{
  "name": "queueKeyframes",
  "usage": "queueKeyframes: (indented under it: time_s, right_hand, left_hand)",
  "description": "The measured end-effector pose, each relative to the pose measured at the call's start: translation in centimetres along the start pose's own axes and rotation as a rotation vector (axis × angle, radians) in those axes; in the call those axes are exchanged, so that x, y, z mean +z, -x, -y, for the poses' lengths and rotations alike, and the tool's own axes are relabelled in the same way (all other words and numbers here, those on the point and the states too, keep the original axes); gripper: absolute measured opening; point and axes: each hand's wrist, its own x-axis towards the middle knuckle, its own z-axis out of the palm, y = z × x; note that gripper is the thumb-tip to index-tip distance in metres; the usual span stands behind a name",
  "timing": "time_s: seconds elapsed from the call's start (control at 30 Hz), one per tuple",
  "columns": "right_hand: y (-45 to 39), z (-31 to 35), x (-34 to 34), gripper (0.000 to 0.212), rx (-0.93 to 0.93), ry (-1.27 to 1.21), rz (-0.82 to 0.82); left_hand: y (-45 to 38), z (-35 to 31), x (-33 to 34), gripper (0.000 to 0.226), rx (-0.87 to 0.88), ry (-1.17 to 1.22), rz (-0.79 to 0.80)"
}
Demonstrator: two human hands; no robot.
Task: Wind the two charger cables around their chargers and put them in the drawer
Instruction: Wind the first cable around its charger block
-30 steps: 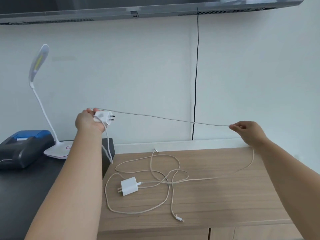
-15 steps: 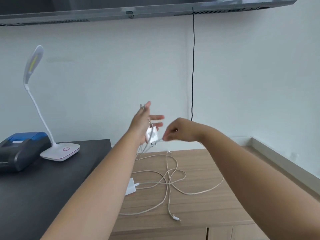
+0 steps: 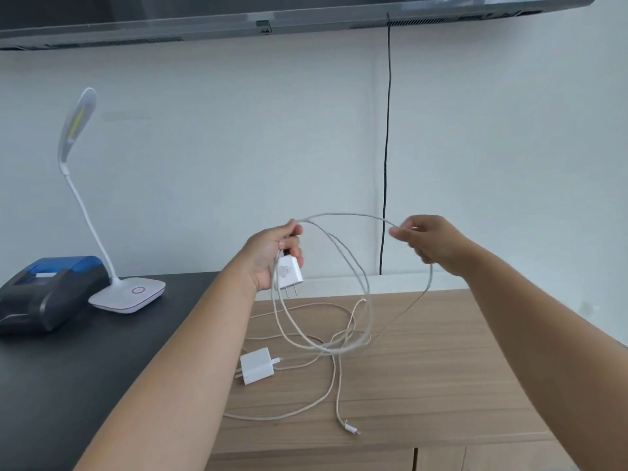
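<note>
Above cabinet [image 3: 441, 368], left hand [image 3: 268, 256] gripping charger [image 3: 289, 271]

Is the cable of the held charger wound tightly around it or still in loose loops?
Loose loops. The cable hangs in wide loops below the charger, held between left hand and right hand.

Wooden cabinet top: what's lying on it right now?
On the wooden cabinet top lie the second charger and its loose cable. Nothing else shows; forearms cover the edges.
</note>
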Motion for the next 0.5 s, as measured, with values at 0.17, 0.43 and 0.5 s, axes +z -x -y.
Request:
queueKeyframes:
  time_s: [0.17, 0.43, 0.5]
  right_hand:
    - [1.2, -3.6, -5.0, 0.021, 0.110, -0.130, -0.099]
    - [2.7, -5.9, -7.2, 0.022, 0.107, 0.364, -0.253]
    - [2.8, -5.1, -5.8, 0.016, 0.084, 0.589, -0.147]
  left_hand:
    - [-0.2, -2.8, -3.6, 0.028, 0.215, 0.207, -0.281]
    - [-0.7, -5.6, -7.0, 0.030, 0.542, 0.570, -0.624]
    - [-0.9, -5.3, -5.9, 0.023, 0.569, 0.590, -0.633]
